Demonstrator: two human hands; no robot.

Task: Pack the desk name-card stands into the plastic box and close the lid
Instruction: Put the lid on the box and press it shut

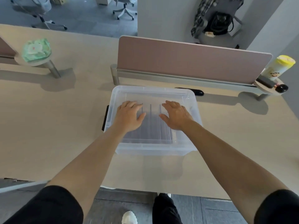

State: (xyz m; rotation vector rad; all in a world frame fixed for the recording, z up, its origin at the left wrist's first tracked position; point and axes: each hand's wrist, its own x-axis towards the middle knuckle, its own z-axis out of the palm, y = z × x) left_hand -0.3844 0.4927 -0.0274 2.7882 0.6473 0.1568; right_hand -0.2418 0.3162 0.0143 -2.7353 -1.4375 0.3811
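Note:
A clear plastic box stands on the beige desk in front of me with its translucent lid lying on top. Through the lid I see several name-card stands upright in a row inside. My left hand lies flat on the left half of the lid, fingers straight. My right hand lies flat on the right half the same way. A black latch shows on the box's left side.
A pink desk divider runs behind the box. A green wipes pack sits on a small shelf at the left. A yellow-capped canister stands at the right. A black item lies behind the box.

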